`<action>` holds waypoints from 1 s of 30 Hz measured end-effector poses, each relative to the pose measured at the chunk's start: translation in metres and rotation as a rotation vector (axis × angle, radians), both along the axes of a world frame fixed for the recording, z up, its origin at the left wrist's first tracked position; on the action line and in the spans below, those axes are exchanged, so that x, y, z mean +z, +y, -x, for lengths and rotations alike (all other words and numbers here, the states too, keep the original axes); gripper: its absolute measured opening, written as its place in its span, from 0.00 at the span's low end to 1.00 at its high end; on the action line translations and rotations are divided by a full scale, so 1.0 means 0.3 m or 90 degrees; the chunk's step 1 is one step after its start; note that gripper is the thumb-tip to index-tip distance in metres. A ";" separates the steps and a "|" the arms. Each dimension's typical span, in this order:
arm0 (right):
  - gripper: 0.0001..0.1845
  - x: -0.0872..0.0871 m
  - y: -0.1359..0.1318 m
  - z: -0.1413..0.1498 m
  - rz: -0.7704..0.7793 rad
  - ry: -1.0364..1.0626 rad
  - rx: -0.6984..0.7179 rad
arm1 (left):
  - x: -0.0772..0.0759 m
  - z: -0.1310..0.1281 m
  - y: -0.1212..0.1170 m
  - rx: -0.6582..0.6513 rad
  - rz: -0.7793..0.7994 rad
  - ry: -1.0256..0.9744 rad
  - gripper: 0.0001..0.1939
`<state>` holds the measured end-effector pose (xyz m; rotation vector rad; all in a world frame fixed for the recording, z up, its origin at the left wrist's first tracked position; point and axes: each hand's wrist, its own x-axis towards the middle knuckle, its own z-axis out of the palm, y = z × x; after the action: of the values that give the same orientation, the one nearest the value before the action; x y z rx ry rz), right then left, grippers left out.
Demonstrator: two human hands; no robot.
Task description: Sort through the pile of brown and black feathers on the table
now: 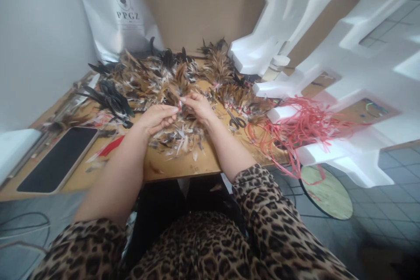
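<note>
Above the middle of the cluttered table, my two hands meet at the base of a small bunch of brown feathers (pixel 180 79). The fingers of my right hand (pixel 198 106) pinch the bunch near its lower end. A short bit of red ribbon (pixel 179 106) shows between the hands, and my left hand (pixel 158 118) is closed on it, thumb and forefinger together. Fingers partly cover the spot where ribbon and feather stems meet. Loose pale and brown feathers (pixel 182 138) lie just below my hands. Black-handled scissors (pixel 236 121) rest to the right of my right forearm.
Brown feather bunches (pixel 218 68) and dark feathers (pixel 113 98) spread across the back and left. A phone (pixel 59 157) lies front left. Tangled red ribbons (pixel 305 118) hang over white foam pieces (pixel 344 157) at right. A round-topped stool (pixel 326 192) stands below.
</note>
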<state>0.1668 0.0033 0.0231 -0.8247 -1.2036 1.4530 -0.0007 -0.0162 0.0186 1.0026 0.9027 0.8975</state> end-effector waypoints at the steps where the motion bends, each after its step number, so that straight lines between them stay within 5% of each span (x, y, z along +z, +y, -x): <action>1: 0.21 0.000 -0.001 0.001 -0.003 -0.013 -0.014 | -0.002 -0.003 -0.001 0.000 -0.006 0.025 0.14; 13: 0.20 -0.028 0.004 0.019 0.017 -0.061 -0.087 | -0.011 -0.027 -0.006 0.089 -0.107 0.135 0.14; 22: 0.24 -0.021 -0.010 0.032 0.161 0.002 0.036 | -0.019 -0.049 0.010 0.246 -0.234 0.061 0.09; 30: 0.17 -0.050 -0.001 0.044 0.199 -0.001 0.080 | -0.025 -0.049 0.009 0.187 -0.203 -0.038 0.12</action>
<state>0.1536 0.0030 0.0080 -0.9742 -1.0591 1.7723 0.0142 -0.0134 0.0112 1.1241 0.8869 1.3436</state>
